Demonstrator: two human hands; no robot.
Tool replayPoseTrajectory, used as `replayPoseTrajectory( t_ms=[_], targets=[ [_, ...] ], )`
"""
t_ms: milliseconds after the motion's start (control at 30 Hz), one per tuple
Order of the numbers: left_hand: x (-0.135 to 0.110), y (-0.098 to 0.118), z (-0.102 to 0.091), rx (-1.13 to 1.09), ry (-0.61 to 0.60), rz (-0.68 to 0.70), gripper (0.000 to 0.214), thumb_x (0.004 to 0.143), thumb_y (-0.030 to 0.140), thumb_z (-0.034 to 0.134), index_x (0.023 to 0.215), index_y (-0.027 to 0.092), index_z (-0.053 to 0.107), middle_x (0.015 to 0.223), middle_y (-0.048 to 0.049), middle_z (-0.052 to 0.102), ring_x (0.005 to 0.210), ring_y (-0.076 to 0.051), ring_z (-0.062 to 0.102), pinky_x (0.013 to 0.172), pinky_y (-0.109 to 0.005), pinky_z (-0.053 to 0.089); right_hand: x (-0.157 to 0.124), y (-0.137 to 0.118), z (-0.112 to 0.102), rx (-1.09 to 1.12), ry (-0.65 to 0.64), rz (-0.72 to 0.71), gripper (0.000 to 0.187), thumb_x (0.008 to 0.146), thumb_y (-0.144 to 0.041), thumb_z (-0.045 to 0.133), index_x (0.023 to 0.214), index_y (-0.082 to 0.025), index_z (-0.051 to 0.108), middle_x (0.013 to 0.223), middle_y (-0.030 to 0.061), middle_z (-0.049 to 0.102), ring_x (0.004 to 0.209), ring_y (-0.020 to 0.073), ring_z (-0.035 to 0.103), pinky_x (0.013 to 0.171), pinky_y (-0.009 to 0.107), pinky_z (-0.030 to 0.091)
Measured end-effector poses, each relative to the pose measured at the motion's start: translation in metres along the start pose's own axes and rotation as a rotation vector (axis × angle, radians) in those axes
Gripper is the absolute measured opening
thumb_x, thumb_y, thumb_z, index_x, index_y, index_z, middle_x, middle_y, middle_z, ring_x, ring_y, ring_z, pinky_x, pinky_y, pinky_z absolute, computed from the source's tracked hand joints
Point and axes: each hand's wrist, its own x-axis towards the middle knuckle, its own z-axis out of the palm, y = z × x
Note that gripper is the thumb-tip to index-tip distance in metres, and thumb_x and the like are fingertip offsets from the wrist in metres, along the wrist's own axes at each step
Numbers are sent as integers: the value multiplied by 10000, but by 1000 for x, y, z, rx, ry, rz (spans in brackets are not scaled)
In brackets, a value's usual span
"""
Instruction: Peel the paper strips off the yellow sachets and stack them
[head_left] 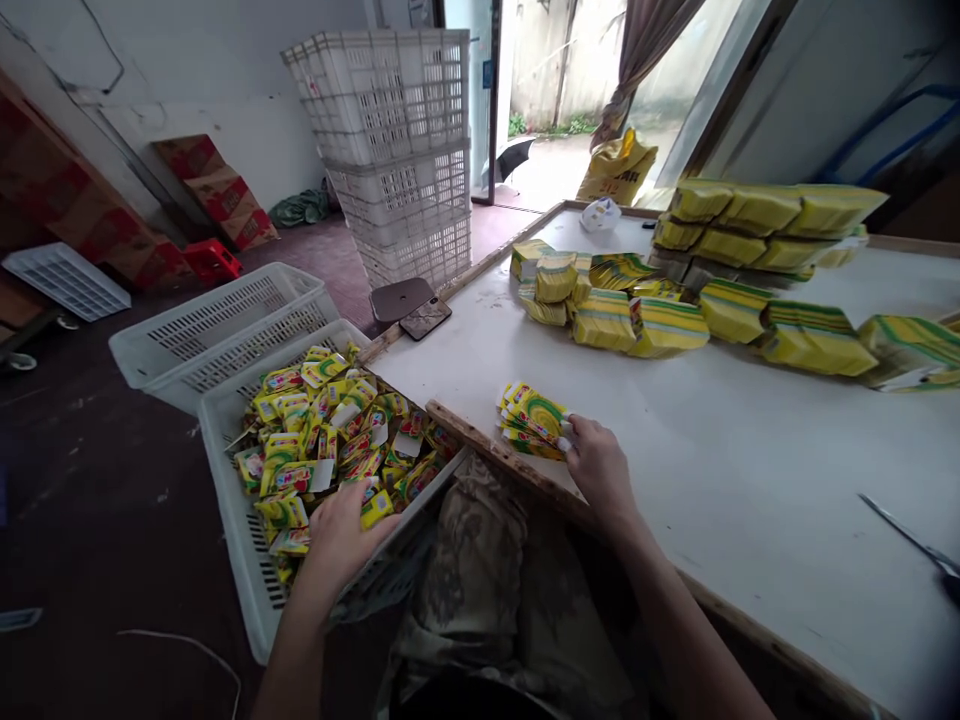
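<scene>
My right hand [600, 462] pinches the right end of a small fanned stack of flat yellow-green cartons [534, 412], near the table's wooden edge. White tips show on its thumb and finger. My left hand [341, 535] is over the near side of a white plastic crate [251, 600], its thumb spread away from the fingers. A small yellow carton [376, 510] shows between thumb and fingers, but I see no firm grip on it. The crate is heaped with loose yellow, green and red cartons [292, 435]. The left fingertips are partly hidden.
Bundled yellow cartons [604, 320] line the white table [720, 450], with more bundles stacked behind [765, 215]. A phone [425, 317] lies at the table's corner. Scissors [911, 540] are at the right. Tall stacked white crates [405, 130] stand beyond another crate [225, 320].
</scene>
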Motion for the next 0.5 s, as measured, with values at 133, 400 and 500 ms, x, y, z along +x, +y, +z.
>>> replayPoseTrajectory(
  t_ms=[133, 400, 500],
  targets=[
    [-7, 32, 16, -363, -77, 159, 456, 817, 395, 585, 1199, 148, 557, 1234, -133, 639, 1151, -260, 580, 994, -415, 435, -3, -4, 2, -55, -14, 27, 397, 832, -84, 445, 1208, -53, 567, 989, 184, 683, 911, 317, 610, 814, 438, 498],
    [-31, 84, 40, -563, -326, 382, 418, 805, 347, 637, 1192, 199, 581, 1193, -73, 665, 1094, -222, 606, 936, -353, 485, -11, -17, 0, -126, -61, 3, 446, 775, -24, 492, 1208, -105, 561, 1077, 145, 666, 981, 285, 576, 892, 385, 454],
    [-34, 83, 43, -565, -345, 389, 408, 820, 332, 621, 1200, 192, 572, 1211, -76, 656, 1106, -216, 601, 955, -348, 476, -11, -18, 0, -134, -56, 27, 483, 759, -5, 497, 1228, -110, 535, 1074, 132, 661, 980, 263, 574, 876, 347, 456]
  ],
)
